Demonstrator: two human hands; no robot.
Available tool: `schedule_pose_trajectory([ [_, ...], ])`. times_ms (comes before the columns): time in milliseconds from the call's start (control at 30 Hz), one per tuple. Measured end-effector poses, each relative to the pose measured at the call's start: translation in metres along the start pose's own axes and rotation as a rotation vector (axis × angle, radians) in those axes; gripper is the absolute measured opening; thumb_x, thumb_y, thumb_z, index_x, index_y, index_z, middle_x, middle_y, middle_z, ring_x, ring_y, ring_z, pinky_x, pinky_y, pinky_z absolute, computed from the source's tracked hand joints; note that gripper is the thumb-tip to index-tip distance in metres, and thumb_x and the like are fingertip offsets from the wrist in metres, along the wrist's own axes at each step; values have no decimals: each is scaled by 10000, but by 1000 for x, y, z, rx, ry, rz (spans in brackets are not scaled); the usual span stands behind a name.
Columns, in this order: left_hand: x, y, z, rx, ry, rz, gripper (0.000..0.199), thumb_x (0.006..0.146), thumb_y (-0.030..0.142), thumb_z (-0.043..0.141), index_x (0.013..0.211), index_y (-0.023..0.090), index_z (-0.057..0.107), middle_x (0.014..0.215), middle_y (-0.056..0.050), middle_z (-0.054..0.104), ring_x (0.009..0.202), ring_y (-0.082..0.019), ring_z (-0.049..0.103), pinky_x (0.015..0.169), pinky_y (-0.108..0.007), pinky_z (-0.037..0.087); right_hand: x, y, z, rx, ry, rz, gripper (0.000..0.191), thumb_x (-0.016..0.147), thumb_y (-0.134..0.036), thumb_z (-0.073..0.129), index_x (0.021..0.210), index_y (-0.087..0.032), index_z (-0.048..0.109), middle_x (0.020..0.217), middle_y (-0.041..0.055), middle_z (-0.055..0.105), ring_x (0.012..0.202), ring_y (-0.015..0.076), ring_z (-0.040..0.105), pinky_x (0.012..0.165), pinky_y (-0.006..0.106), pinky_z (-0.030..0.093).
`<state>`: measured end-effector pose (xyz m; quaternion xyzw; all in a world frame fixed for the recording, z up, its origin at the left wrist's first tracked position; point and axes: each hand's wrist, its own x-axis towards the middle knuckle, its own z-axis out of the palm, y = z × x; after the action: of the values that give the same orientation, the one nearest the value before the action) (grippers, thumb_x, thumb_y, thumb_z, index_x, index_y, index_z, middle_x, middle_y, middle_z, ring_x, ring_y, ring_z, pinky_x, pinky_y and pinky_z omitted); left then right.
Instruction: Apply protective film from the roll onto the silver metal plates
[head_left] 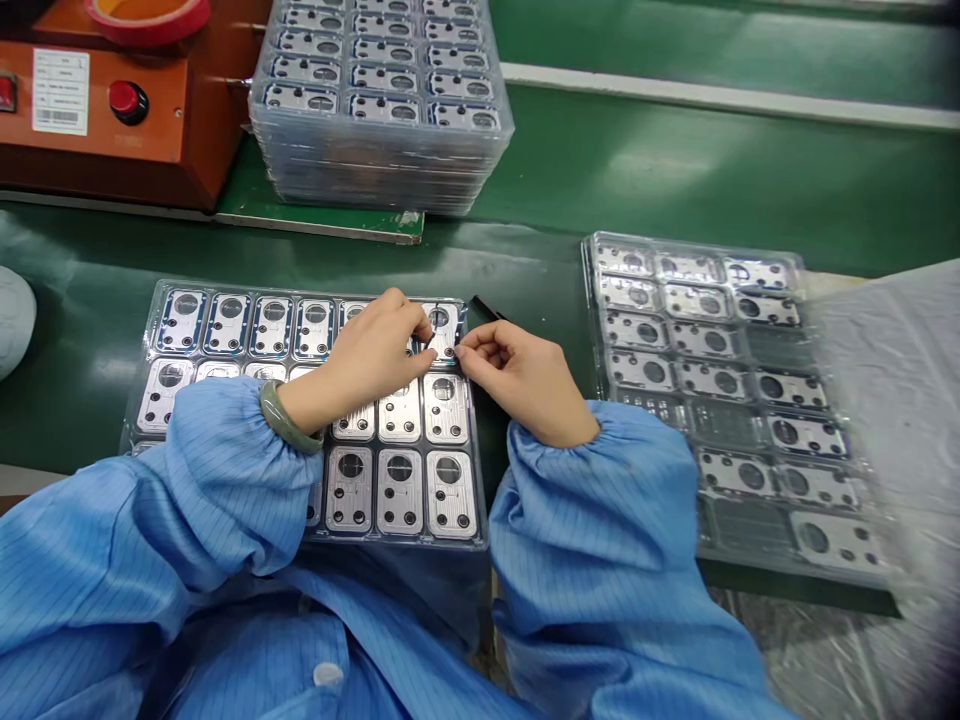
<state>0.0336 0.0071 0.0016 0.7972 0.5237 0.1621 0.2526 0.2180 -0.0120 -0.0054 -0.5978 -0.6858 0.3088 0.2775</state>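
Note:
A clear plastic tray (477, 490) holds rows of silver metal plates, each with one large round hole and several small dark ones. At its far right corner, a metal plate (445, 322) lies between my two hands. My left hand (375, 348) reaches over the tray, its thumb and forefinger closed at this plate's left side, with a tiny dark bit between the tips that is too small to name. My right hand (529, 382) is closed in a pinch at the plate's right edge, and whatever it holds is hidden. Just beyond lies a black strip (487, 309).
A tall stack of filled clear trays (382, 160) stands at the back. To the right, another tray (731, 425) has plates in some pockets, with clear plastic sheeting (892, 400) beside it. An orange machine (157, 110) with a red knob occupies the back left.

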Motion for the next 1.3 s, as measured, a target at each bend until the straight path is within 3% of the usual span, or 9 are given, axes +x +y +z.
schedule_pose_trajectory([
  [367, 0, 0, -1, 8, -1, -8, 113, 787, 266, 591, 868, 187, 582, 926, -40, 520, 887, -198, 546, 753, -331, 438, -1, -2, 0, -109, -13, -22, 47, 771, -208, 569, 779, -190, 612, 651, -14, 594, 591, 129, 532, 593, 270, 410],
  [633, 1, 0, -2, -2, 3, -4, 105, 780, 263, 597, 855, 191, 584, 925, -43, 527, 878, -202, 547, 755, -340, 442, -2, -1, -3, -85, -56, -1, 119, 784, -303, 615, 827, -193, 613, 674, -8, 606, 594, 134, 538, 587, 279, 427],
  [967, 0, -2, -1, 5, 4, 1, 121, 789, 260, 609, 880, 186, 580, 931, -38, 521, 861, -189, 539, 731, -325, 433, 1, -3, -3, -85, -85, 95, 135, 773, -321, 651, 832, -206, 610, 677, -25, 600, 615, 131, 537, 593, 272, 415],
  [1133, -4, -1, 2, -61, 100, 51, 53, 820, 231, 578, 835, 180, 570, 876, -24, 531, 814, -160, 533, 703, -303, 424, -1, -4, -2, 36, -20, 58, 141, 777, -328, 646, 785, -191, 615, 676, -15, 600, 590, 122, 521, 584, 273, 428],
  [1300, -6, 2, 5, -364, 273, 115, 15, 863, 189, 542, 848, 192, 542, 872, -14, 554, 753, -110, 533, 659, -246, 451, -3, -7, 1, 278, 30, 49, 172, 777, -348, 657, 784, -189, 593, 727, 6, 622, 622, 130, 554, 591, 280, 475],
])
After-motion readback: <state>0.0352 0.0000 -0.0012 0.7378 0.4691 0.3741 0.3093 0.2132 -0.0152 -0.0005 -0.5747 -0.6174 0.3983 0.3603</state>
